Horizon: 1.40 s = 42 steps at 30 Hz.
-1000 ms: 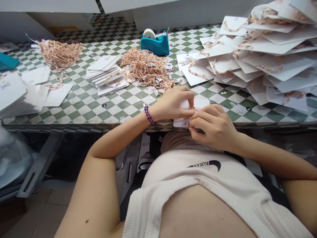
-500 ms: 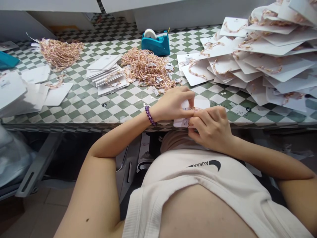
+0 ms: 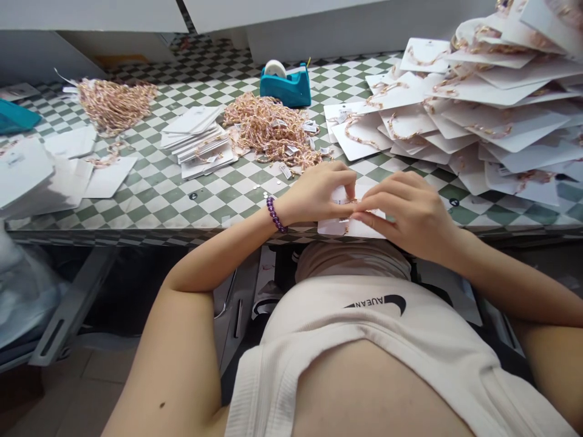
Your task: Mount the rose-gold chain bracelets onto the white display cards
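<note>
A white display card lies at the table's front edge under both hands, with a pink-and-gold beaded bracelet partly visible on it. Thumb and curled index finger of my left hand pinch the bracelet against the card; a purple bead bracelet circles that wrist. My right hand reaches in from the right, its thumb and fingertips closed together beside the left thumb tip. What the right fingertips pinch is too small and covered to make out.
Behind the hands lies a heap of beaded bracelets, beside a stack of white cards. A teal tape dispenser stands farther back. Carded bracelets pile high at right. A second bracelet bundle and loose cards lie left.
My right hand has shifted slightly right and its fingers have straightened, uncovering more of the card. My left hand stays in place, still pinching. The view has tipped slightly.
</note>
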Each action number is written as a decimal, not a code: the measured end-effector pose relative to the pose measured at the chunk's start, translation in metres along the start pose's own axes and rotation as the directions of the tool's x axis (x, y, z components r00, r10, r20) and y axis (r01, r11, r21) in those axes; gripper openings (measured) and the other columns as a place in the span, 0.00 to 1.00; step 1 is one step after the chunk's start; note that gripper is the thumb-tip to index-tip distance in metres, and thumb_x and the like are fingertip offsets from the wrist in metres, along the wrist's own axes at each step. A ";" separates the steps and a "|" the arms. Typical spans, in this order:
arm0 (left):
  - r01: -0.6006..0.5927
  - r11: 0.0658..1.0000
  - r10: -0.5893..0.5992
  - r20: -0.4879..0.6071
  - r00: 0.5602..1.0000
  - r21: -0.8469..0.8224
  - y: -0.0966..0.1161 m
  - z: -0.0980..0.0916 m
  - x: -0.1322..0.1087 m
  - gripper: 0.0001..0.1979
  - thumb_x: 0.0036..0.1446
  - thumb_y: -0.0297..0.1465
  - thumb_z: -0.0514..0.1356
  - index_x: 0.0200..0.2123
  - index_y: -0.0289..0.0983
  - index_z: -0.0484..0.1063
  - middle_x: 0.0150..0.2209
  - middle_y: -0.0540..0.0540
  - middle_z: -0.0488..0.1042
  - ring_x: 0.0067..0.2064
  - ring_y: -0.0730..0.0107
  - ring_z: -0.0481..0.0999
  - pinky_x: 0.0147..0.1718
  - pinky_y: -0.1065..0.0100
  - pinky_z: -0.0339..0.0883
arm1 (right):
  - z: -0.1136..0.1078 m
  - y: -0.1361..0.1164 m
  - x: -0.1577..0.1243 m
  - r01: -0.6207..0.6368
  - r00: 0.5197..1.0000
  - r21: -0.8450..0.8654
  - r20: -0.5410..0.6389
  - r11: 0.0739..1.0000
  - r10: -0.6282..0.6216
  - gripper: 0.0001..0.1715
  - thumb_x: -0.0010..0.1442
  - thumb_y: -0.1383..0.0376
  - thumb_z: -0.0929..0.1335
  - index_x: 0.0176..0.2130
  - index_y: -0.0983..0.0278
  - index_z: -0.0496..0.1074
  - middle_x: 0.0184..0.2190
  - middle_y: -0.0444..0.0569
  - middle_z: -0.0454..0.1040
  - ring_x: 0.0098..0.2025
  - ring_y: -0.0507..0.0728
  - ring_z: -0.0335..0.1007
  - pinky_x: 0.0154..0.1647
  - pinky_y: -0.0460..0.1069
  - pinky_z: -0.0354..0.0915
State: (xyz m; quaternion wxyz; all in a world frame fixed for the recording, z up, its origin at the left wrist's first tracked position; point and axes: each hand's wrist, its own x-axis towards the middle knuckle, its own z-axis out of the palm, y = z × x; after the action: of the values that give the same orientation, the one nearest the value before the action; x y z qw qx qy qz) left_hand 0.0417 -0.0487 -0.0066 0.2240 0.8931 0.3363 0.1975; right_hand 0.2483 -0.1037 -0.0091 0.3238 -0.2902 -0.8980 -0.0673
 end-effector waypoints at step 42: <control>0.011 0.981 -0.020 0.041 0.999 0.196 0.011 -0.001 -0.001 0.06 0.56 0.34 0.63 0.34 0.37 0.72 0.42 0.43 0.73 0.44 0.59 0.72 0.49 0.60 0.65 | 0.007 0.032 -0.017 0.171 0.985 -0.092 0.023 0.981 -0.169 0.07 0.67 0.67 0.69 0.43 0.66 0.77 0.40 0.51 0.81 0.40 0.57 0.75 0.42 0.52 0.74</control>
State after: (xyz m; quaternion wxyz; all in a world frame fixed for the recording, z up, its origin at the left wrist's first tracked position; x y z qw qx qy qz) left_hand 0.0459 -0.0566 -0.0003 0.1438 0.9123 0.3561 0.1424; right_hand 0.2730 -0.0830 -0.0275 0.2962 -0.2277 -0.9178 -0.1345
